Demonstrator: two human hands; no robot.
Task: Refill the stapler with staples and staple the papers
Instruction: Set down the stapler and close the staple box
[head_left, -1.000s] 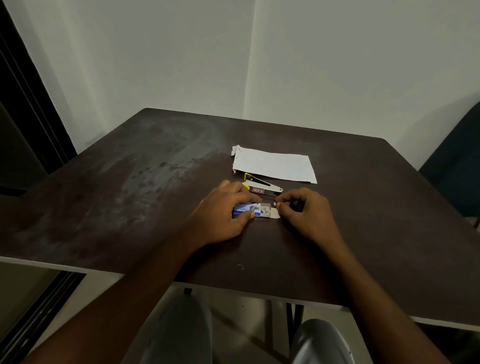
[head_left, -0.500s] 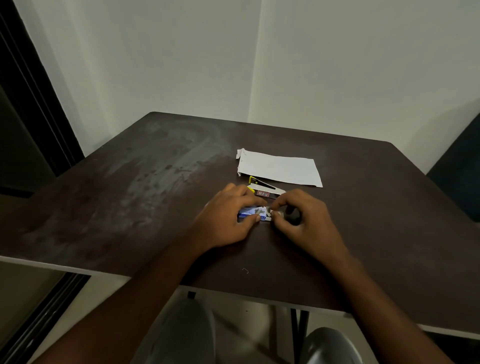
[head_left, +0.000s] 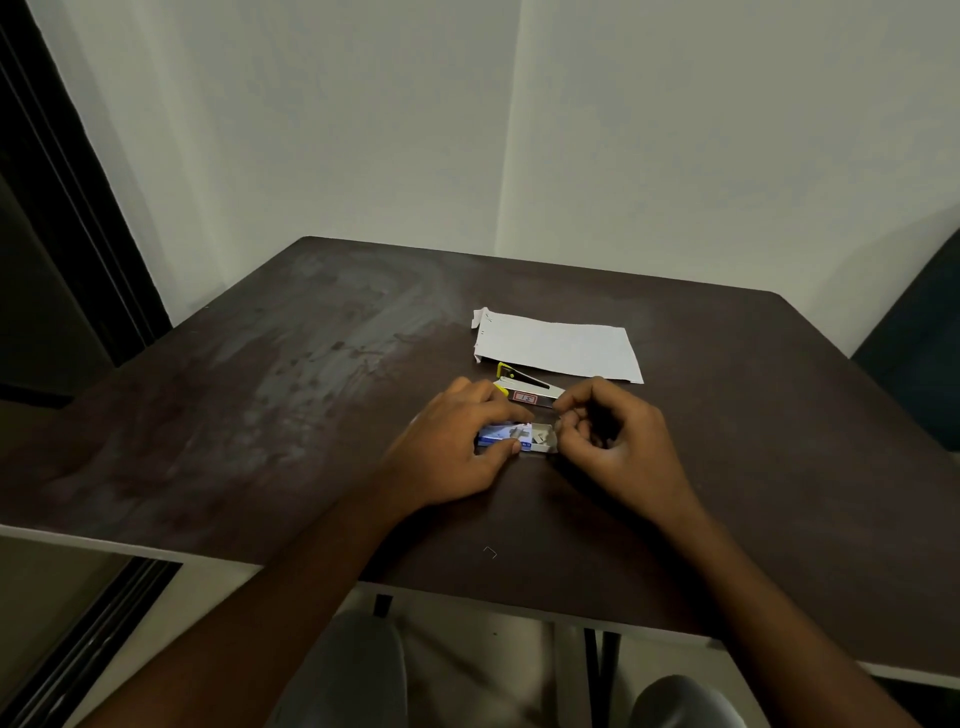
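Observation:
A small blue staple box (head_left: 506, 435) lies on the dark table, its inner tray (head_left: 544, 439) slid out to the right with staple pieces inside. My left hand (head_left: 457, 441) pins the box sleeve between thumb and fingers. My right hand (head_left: 610, 434) sits at the tray's right end, fingers curled and pinched together; whether they hold staples is hidden. Just behind the hands lies the silver stapler (head_left: 524, 388) with yellow trim, opened. The white papers (head_left: 556, 347) lie behind it.
The brown table (head_left: 291, 395) has its near edge at the bottom and a single loose staple (head_left: 490, 552) near that edge. A dark chair (head_left: 919, 353) stands at the right. White walls meet behind; my knees show under the table.
The box's tray is slid further out to the right now. My right hand has lifted slightly off the tray end with fingers pinched. The left hand stays on the box.

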